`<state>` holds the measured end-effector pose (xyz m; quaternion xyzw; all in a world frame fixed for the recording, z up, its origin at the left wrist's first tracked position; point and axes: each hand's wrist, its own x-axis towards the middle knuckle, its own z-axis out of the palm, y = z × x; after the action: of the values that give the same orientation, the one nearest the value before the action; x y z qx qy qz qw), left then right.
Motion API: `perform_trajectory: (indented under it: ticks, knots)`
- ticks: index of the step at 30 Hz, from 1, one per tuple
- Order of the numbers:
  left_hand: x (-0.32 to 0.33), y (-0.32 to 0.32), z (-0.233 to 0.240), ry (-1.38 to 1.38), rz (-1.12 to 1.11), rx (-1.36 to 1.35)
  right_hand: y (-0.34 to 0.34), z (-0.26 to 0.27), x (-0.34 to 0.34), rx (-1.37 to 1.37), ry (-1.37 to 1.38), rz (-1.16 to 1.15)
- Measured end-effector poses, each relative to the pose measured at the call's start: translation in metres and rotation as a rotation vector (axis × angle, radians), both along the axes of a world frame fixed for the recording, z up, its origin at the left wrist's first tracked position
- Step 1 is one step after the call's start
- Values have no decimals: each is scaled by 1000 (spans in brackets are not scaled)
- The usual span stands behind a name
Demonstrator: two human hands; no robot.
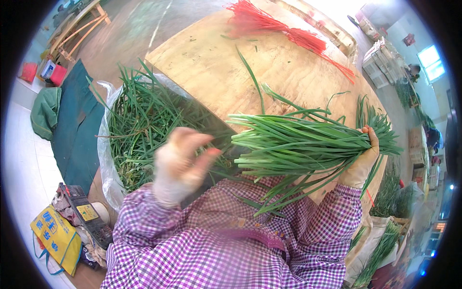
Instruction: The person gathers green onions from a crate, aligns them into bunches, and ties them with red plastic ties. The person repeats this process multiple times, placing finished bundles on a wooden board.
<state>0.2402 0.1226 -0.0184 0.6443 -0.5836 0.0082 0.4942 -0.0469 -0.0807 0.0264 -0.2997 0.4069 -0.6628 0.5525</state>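
Observation:
My right hand (362,160), in a pale glove with bare fingertips, is closed around a bundle of long green leaves like garlic chives (299,139). The bundle lies crosswise over the near edge of a wooden tabletop (213,72), its pale cut ends pointing left and its leafy tips beyond my hand. Some leaves hang down in front of my checked clothing. My left hand (184,166), gloved and blurred by motion, is apart from the bundle's pale ends, fingers spread and nothing seen between them. Below and behind it a clear plastic bag (108,173) holds loose green leaves (140,126).
Red ties (306,39) lie at the table's far side, with leaf scraps around. At left are a dark green sheet (75,137), a yellow bag (57,238) and a black device (86,213). More green bundles (379,253) are at lower right; stacked boxes (382,61) stand farther off.

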Motion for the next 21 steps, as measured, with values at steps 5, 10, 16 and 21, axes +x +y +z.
perform_trajectory:
  ticks: [5, 10, 16, 21]
  knots:
    - [-50, -46, 3, -334, -149, 73, 6, 5, 6, -7, -25, -23]
    - [-27, -17, -7, -244, -236, 34, 3, -1, -3, -48, -39, 13]
    - [73, 47, -19, -499, 211, 770, -1, -10, -25, -110, -190, 113]
    - [61, -3, -31, -312, 8, 323, 3, -14, -30, -144, -258, 197]
